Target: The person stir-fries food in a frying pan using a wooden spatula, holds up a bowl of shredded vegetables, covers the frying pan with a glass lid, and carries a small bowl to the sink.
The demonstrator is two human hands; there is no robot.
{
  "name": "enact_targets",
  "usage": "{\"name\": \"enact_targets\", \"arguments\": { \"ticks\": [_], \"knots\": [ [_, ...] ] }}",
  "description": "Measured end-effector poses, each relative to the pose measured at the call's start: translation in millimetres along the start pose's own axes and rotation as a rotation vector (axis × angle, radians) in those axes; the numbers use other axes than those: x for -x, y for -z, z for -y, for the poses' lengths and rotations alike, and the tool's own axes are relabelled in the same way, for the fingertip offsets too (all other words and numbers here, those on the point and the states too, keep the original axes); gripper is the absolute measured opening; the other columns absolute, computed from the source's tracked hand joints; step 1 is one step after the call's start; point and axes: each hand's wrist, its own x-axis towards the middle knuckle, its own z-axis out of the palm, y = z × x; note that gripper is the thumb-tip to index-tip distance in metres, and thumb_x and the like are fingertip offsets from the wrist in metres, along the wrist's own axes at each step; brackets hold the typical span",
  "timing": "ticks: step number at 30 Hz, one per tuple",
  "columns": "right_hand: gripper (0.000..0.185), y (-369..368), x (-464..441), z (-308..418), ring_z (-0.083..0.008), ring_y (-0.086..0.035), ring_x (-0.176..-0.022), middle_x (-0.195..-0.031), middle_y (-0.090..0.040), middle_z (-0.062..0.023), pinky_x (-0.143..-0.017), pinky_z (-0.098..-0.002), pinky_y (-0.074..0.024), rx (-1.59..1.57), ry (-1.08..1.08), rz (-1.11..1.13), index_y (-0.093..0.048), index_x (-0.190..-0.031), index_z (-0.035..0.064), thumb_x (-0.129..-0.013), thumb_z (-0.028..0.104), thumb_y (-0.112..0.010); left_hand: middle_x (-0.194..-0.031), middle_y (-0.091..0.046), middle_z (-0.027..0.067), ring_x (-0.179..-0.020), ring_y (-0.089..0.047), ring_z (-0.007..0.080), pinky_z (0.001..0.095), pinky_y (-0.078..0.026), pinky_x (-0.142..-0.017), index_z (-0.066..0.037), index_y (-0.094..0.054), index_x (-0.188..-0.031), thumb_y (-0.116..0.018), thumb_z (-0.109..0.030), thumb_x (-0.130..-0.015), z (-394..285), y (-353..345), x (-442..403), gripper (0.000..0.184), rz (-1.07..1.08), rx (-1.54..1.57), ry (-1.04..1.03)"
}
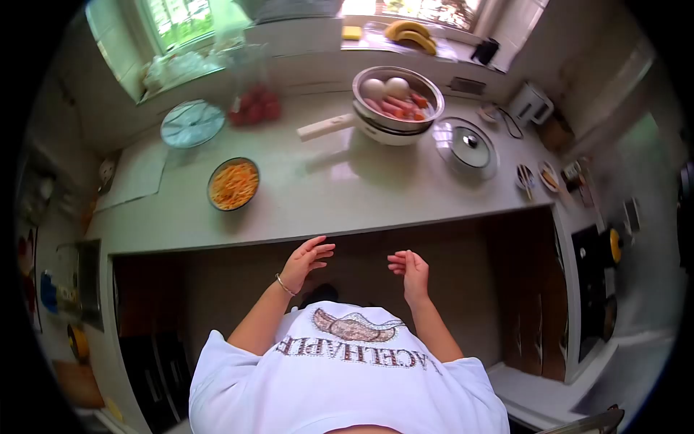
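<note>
My left hand (307, 262), with a bracelet at the wrist, hovers at the counter's front edge. Its fingers are spread and nothing is in them. My right hand (410, 270) is held in the air before the same edge, fingers loosely bent and apart, also holding nothing. Nearest to my left hand on the counter (289, 206) stands a bowl of orange and pale shreds (234, 184). Farther back, a metal steamer basket (359, 92) sits on a pale pot with a long handle (325, 128). White eggs (397, 88) and pink and orange pieces (405, 108) lie in the basket.
A glass lid (471, 147) lies right of the pot. At the back left are a round covered dish (192, 124) and a bag of red fruit (254, 105). Bananas (410, 35) rest on the sill. A white kettle (531, 103) and small dishes (525, 177) stand right.
</note>
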Motion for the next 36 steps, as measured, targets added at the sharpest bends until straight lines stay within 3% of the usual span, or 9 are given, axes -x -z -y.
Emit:
{"name": "enact_targets", "arguments": {
  "ticks": [3,6,10,13,19,25,28,33,36],
  "knots": [
    [0.04,31.1,8.5,29.0,-0.0216,-0.047,-0.121,-0.132,-0.047,-0.0141,-0.101,-0.0325,-0.036,-0.035,0.397,-0.154,-0.04,-0.13,-0.0013,-0.099,0.022,-0.037,-0.153,-0.008,0.0014,-0.14,-0.006,0.016,0.0385,-0.008,-0.111,-0.016,0.0,-0.147,-0.031,-0.039,-0.098,4.8,-106.4,-11.6,0.063,0.365,-0.078,-0.038],
    [0.045,39.8,53.5,43.2,-0.0244,-0.029,-0.129,-0.14,-0.029,-0.0142,-0.105,-0.0346,-0.0258,0.11,0.489,-0.151,-0.026,-0.136,-0.001,-0.099,0.024,-0.035,-0.153,0.002,-0.0027,-0.14,0.003,0.0139,0.0382,-0.004,-0.111,-0.019,0.005,-0.147,-0.022,-0.046,-0.098,46.7,-204.2,-34.2,0.061,0.614,-0.178,-0.133],
    [0.061,38.7,104.6,83.7,-0.0309,-0.001,-0.14,-0.152,-0.002,-0.0151,-0.112,-0.0375,-0.0079,0.409,0.706,-0.04,-0.003,-0.144,0.0001,-0.099,0.033,-0.027,-0.153,0.0,0.0004,-0.14,0.002,0.0144,0.0301,-0.003,-0.112,-0.01,-0.002,-0.146,-0.019,-0.044,-0.099,-5.1,-301.5,-48.7,0.061,0.378,0.074,-0.108],
    [0.063,92.8,107.8,105.9,-0.0282,0.0,-0.14,-0.152,-0.003,-0.0132,-0.112,-0.0368,-0.0057,0.255,0.732,-0.086,-0.004,-0.145,0.0023,-0.099,0.04,-0.024,-0.153,0.0,0.0069,-0.14,-0.001,0.0187,0.0289,-0.004,-0.112,-0.003,-0.006,-0.145,-0.019,-0.039,-0.1,9.0,-340.0,-23.7,0.059,0.582,-0.549,-0.757],
    [0.06,168.9,132.0,114.2,-0.0257,-0.004,-0.14,-0.152,-0.005,-0.0131,-0.113,-0.0365,-0.0062,0.065,0.546,-0.412,-0.007,-0.144,0.0015,-0.099,0.037,-0.023,-0.153,0.002,0.0088,-0.14,0.002,0.0206,0.0348,-0.006,-0.113,-0.006,-0.001,-0.145,-0.018,-0.046,-0.097,44.9,-408.0,7.7,0.065,0.769,-0.226,-0.078],
    [0.057,179.9,138.3,126.1,-0.0221,-0.002,-0.141,-0.153,-0.004,-0.0109,-0.113,-0.0353,-0.0047,0.038,0.627,-0.438,-0.008,-0.145,0.0022,-0.099,0.034,-0.021,-0.153,0.001,0.0073,-0.141,0.002,0.0213,0.0346,-0.006,-0.113,-0.005,-0.003,-0.145,-0.019,-0.04,-0.099,67.3,-431.1,-8.1,0.06,0.819,-0.387,-0.438],
    [0.06,199.6,121.0,137.0,-0.0209,0.003,-0.141,-0.153,0.0,-0.0089,-0.113,-0.038,-0.0027,-0.056,0.455,-0.501,-0.006,-0.146,0.0064,-0.098,0.042,-0.019,-0.153,0.001,0.0107,-0.141,0.003,0.0237,0.0359,-0.001,-0.113,-0.005,-0.002,-0.145,-0.016,-0.036,-0.099,74.5,-437.6,-2.5,0.057,0.882,-0.27,-0.358],
    [0.06,175.7,84.9,140.9,-0.0292,-0.005,-0.14,-0.152,-0.005,-0.0152,-0.112,-0.0407,-0.007,0.513,0.734,-0.464,-0.006,-0.144,-0.0009,-0.099,0.035,-0.024,-0.153,0.0,0.0047,-0.14,-0.004,0.019,0.03,-0.008,-0.112,-0.009,-0.001,-0.146,-0.023,-0.04,-0.099,17.1,-459.1,-100.2,0.06,0.77,-0.235,-0.112],
    [0.062,205.5,30.3,163.2,-0.0222,-0.005,-0.14,-0.152,-0.005,-0.0096,-0.113,-0.0353,-0.0056,0.218,0.588,-0.438,-0.007,-0.145,0.0027,-0.099,0.041,-0.022,-0.153,0.001,0.0069,-0.14,0.001,0.0189,0.0304,-0.006,-0.112,-0.01,0.002,-0.146,-0.021,-0.04,-0.099,34.2,-462.5,-134.2,0.06,0.776,-0.125,-0.249]
  ]
}}
